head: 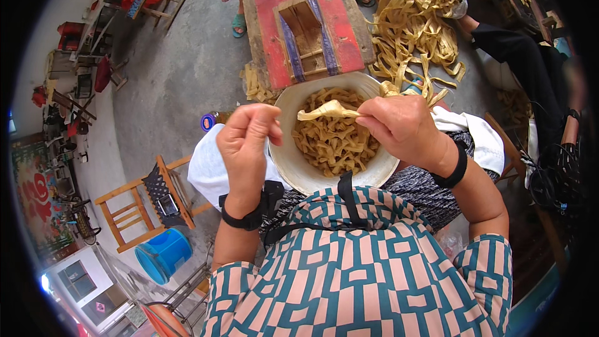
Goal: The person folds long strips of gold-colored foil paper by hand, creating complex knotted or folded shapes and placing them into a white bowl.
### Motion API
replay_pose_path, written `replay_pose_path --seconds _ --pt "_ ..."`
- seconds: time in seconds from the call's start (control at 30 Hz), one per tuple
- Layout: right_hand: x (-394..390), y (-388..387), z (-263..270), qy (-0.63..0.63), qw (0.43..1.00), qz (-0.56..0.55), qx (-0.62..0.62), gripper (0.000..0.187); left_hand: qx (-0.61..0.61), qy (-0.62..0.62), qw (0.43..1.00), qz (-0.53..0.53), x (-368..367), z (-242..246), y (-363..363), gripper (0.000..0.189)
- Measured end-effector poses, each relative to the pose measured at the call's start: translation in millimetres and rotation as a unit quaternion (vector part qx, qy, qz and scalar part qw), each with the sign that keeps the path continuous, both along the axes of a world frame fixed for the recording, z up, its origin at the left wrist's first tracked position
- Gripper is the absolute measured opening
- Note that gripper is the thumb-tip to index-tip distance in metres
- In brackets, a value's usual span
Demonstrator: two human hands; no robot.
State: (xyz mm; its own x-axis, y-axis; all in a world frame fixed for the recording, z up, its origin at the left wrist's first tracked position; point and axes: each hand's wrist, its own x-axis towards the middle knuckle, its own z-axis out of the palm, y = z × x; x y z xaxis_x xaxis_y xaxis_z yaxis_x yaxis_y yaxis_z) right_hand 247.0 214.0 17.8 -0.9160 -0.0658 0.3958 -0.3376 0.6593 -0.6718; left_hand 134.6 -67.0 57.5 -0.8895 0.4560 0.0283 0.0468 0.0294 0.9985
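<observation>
My right hand pinches the end of a pale yellow knotted strip, which looks like tofu skin, between thumb and fingertips. The knot hangs over a white basin on my lap, and its loose end points left. Many similar tan knots fill the basin. My left hand is raised at the basin's left rim with fingers curled in and the thumb against them. Nothing shows in it, and a gap separates it from the strip. Just behind my right hand lies a rolled strip.
Beyond the basin stands a red-topped wooden bench with a wooden frame on it. Long yellow strips are heaped at the right. A lidded jar, wooden chair and blue bucket stand left. Other people's legs show nearby.
</observation>
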Motion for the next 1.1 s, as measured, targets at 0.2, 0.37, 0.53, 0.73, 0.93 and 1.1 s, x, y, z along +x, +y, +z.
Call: replay_pose_path --seconds 0.2,0.37,0.53,0.73,0.93,1.1 --pt "-7 -8 13 0.125 0.975 0.037 0.182 0.013 -0.251 0.483 0.827 -0.140 0 18 36 0.037" --pt "8 1 14 0.035 0.979 0.145 0.141 0.014 -0.285 0.452 0.801 -0.271 8 -2 27 0.029" --pt "19 19 9 -0.055 0.979 0.186 0.068 0.012 -0.259 0.442 0.807 -0.293 4 -2 27 0.022" --pt "-59 35 -3 0.030 0.993 0.041 0.107 0.009 -0.241 0.265 0.919 -0.166 -65 -6 44 0.011" --pt "-153 47 -7 0.151 0.980 -0.045 0.118 0.009 -0.200 0.213 0.956 -0.013 -127 -12 73 0.013" --pt "-180 57 -51 0.135 0.978 -0.061 0.147 0.008 -0.222 0.228 0.948 0.025 -148 -51 74 0.015"
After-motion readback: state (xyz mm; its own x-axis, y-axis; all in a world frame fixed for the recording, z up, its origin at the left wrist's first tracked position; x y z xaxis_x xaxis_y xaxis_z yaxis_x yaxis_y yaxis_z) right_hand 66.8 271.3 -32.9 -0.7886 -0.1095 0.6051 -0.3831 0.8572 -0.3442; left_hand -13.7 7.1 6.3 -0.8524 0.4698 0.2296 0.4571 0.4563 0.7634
